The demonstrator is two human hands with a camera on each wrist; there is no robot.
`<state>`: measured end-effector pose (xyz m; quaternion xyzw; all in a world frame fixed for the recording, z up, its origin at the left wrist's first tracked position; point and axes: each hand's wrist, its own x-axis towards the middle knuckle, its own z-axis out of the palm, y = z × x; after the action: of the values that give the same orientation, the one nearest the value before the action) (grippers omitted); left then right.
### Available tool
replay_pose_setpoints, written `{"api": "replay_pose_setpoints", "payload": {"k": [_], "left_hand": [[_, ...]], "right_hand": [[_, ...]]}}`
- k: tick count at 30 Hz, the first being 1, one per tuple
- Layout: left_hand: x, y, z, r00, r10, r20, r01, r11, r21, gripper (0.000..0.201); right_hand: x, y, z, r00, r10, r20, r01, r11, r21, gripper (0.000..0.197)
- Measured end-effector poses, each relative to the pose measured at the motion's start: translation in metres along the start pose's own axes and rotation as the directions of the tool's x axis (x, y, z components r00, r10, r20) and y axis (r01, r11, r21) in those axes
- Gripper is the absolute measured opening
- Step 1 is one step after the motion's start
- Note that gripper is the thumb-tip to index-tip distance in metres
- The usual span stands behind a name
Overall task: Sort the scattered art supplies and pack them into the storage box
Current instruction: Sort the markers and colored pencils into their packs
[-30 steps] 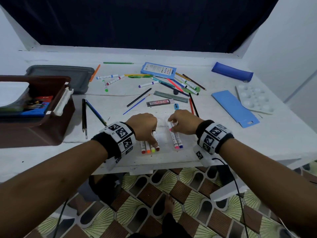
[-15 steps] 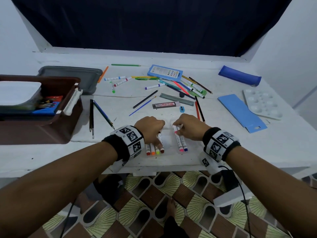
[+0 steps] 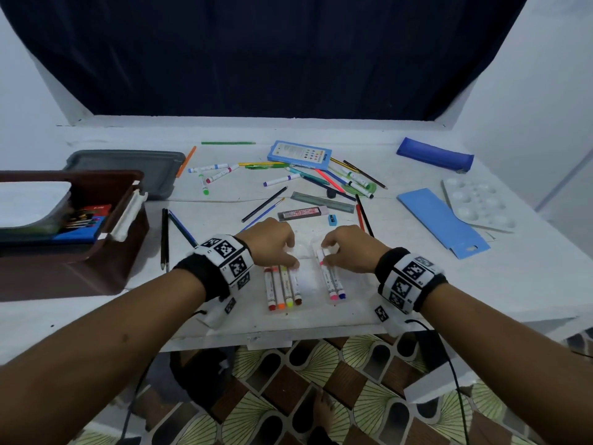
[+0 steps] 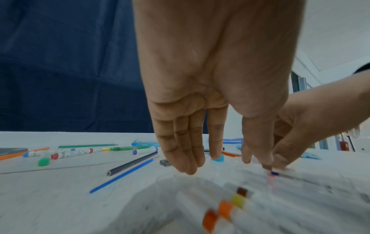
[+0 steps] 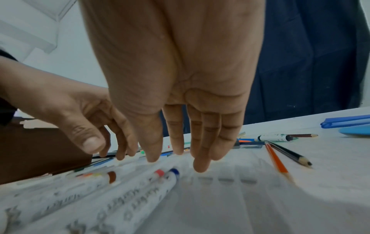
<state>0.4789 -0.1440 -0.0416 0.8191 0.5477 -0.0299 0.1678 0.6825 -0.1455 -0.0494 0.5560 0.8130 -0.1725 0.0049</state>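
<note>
White tabletop (image 3: pixel 417 284) under a dark blue backdrop carries the clutter; the landmark is a clear marker tray (image 3: pixel 305 285) at the near edge, holding four markers (image 3: pixel 282 289) on its left side and two markers (image 3: pixel 333 282) toward the right, with bare slots between and beyond. The left hand (image 3: pixel 272 244) rests its straight fingertips on the caps of the four, gripping nothing; the right hand (image 3: pixel 348 248) seems to pinch the top of the pink marker between thumb and forefinger, though blur in both wrist views leaves that uncertain. The storage box (image 3: pixel 73 232) stands well to the left of the tray, partly filled; loose markers and pencils (image 3: pixel 288 175) lie beyond the tray.

Risks, as I judge them: the tray looks thin and light, so pressing at one end could tip it and roll markers toward the table edge just in front; a marker seated crooked may pop out when the tray is lifted.

Hidden: the markers' capped ends sit beneath the fingers; the tray's outline is faint against the white; the box is cut off at the left frame edge.
</note>
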Motion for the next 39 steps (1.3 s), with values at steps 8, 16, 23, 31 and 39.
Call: {"api": "replay_pose_setpoints", "payload": {"k": [8,16,23,31,39], "left_hand": [[0.042,0.006,-0.037,0.994,0.034,-0.107,-0.047,0.992,-0.121,0.023],[0.125,-0.003,-0.055,0.987,-0.068,-0.147,0.043,0.985,-0.167,0.017],[0.196,-0.03,-0.062,0.952,-0.212,-0.221,0.191,0.975,-0.114,0.007],[0.225,-0.053,-0.066,0.866,-0.469,-0.174,0.468,0.882,-0.049,0.01],[0.225,-0.076,-0.047,0.881,-0.426,-0.205,0.431,0.902,-0.022,0.03]], "right_hand": [[0.018,0.034,-0.042,0.993,0.065,-0.099,-0.056,0.995,0.086,0.028],[0.073,0.094,-0.081,0.97,0.164,-0.178,-0.146,0.983,0.111,0.016],[0.141,0.128,-0.089,0.941,0.289,-0.176,-0.272,0.955,0.115,0.014],[0.179,0.142,-0.073,0.95,0.302,-0.078,-0.302,0.953,0.008,0.023],[0.172,0.136,-0.08,0.95,0.29,-0.12,-0.266,0.946,0.184,0.012]]}}
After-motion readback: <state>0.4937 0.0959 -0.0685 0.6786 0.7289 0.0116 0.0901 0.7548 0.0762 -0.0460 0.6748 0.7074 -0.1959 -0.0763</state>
